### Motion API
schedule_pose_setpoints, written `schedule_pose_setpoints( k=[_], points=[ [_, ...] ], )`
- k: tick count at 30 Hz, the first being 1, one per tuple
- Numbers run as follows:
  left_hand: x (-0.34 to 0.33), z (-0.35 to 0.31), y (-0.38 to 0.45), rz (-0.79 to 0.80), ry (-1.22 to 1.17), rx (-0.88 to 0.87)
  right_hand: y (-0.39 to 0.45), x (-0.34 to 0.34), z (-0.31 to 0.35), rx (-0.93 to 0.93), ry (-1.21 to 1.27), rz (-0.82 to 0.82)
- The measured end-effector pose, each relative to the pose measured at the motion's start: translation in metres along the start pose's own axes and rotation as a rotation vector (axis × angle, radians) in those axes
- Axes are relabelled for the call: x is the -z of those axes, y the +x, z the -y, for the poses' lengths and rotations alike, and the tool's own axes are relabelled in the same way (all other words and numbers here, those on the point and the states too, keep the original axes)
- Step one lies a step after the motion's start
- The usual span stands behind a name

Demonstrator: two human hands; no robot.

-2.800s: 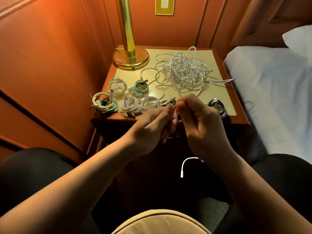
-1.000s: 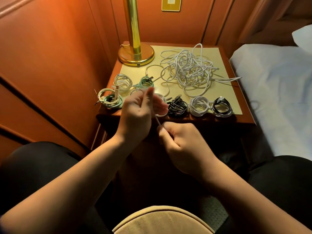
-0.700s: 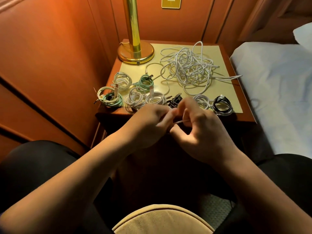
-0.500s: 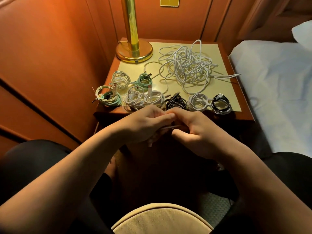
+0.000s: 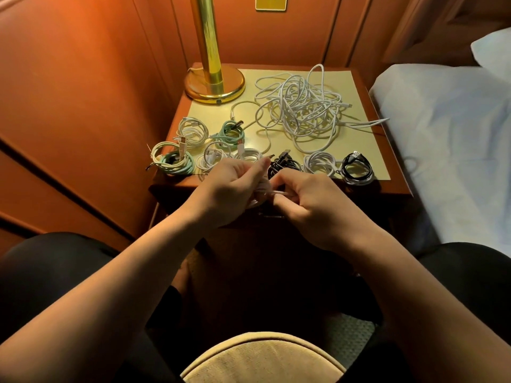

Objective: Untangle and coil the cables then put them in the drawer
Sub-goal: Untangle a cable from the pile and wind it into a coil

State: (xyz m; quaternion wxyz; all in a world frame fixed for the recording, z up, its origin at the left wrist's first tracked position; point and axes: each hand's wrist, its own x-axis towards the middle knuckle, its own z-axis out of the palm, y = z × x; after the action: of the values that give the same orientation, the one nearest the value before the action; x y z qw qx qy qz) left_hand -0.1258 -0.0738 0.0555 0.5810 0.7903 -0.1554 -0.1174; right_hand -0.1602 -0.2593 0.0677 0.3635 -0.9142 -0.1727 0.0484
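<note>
Quick update from my end — since half a second ago the hands have lifted a touch and the white cable (image 5: 278, 192) now shows as a short taut bit between them, so I'd say the tail end is getting wrapped round the little bundle to finish this coil. My left hand (image 5: 232, 189) is curled around the small white coil, my right hand (image 5: 312, 203) pinches the loose end just beside it, both held right in front of the nightstand (image 5: 398, 186) edge.

The cable itself is thin, white and mostly hidden in the left fist, so I can't tell how neat the loops are. Behind the hands sits a row of finished coils (image 5: 190, 150) — white, mint, black — and further back the big white tangle (image 5: 301, 106) next to the brass lamp (image 5: 214, 84). Plenty left to do, and no coil is in the drawer yet as far as I can see.
</note>
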Motion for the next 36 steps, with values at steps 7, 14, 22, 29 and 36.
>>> schedule_pose_setpoints(
  k=[7, 14, 22, 29, 36],
  points=[
    [0.000, 0.002, 0.004, 0.163, 0.012, 0.085, 0.007, 0.024, 0.008, 0.013, 0.055, 0.059],
    [0.010, 0.011, -0.008, 0.236, -0.382, 0.216, 0.006, 0.034, -0.016, -0.015, -0.062, 0.226],
    [-0.003, 0.004, -0.003, 0.138, -0.790, 0.477, 0.003, 0.025, -0.025, -0.084, 0.189, 0.196],
    [-0.006, 0.004, 0.000, 0.194, -1.017, 0.508, 0.008, 0.004, -0.023, -0.218, 0.685, 0.057],
    [-0.005, 0.006, -0.003, 0.129, -1.057, 0.559, 0.007, -0.024, -0.015, -0.496, 1.331, 0.236]
  ],
)
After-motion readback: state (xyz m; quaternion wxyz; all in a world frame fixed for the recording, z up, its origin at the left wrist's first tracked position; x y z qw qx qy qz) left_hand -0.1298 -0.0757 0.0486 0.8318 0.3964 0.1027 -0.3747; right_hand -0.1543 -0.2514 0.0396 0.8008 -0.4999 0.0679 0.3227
